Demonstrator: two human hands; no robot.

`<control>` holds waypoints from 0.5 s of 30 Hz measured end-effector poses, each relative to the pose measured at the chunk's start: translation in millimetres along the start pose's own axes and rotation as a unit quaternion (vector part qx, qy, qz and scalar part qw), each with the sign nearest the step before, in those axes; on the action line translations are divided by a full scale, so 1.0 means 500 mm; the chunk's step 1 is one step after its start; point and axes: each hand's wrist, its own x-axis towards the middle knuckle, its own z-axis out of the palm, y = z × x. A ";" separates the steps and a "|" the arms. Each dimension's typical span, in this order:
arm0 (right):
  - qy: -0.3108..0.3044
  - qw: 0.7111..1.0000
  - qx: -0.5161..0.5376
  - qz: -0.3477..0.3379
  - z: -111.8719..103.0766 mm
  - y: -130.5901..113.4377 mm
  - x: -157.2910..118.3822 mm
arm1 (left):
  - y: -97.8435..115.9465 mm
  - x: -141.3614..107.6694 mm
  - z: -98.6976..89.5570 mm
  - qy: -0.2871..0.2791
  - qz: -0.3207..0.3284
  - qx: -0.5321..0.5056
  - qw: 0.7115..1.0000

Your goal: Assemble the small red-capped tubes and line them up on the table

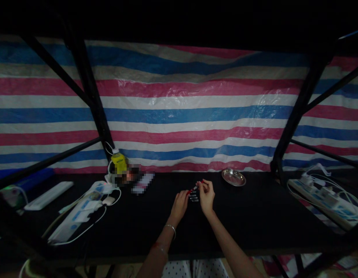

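Observation:
Near the middle of the black table (254, 216), both of my hands hold a thin red object (192, 190) between them. My left hand (179, 204) pinches its left end, and the fingers of my right hand (207, 195) are closed round its right end. The object slants up to the right; its exact kind is too small to tell. Just below it, between my hands, lie several small silvery pieces (193, 199) in rows. A round shiny metal dish (233, 177) sits to the right, behind my right hand.
Power strips with white cables stand at the left (77, 216) and right (326, 197). A yellow-labelled bottle (119, 162) and a blurred flat item (143, 183) are at the back left. Black metal posts flank the table, with a striped sheet (196, 112) behind.

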 end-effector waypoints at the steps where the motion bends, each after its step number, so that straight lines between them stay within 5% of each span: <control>1: 0.002 1.000 0.002 0.002 0.000 0.002 0.001 | 0.000 0.000 0.000 0.000 0.002 0.001 1.000; 15: -0.085 0.980 -0.133 -0.117 -0.015 0.005 -0.011 | 0.010 0.005 -0.017 -0.022 -0.017 0.012 1.000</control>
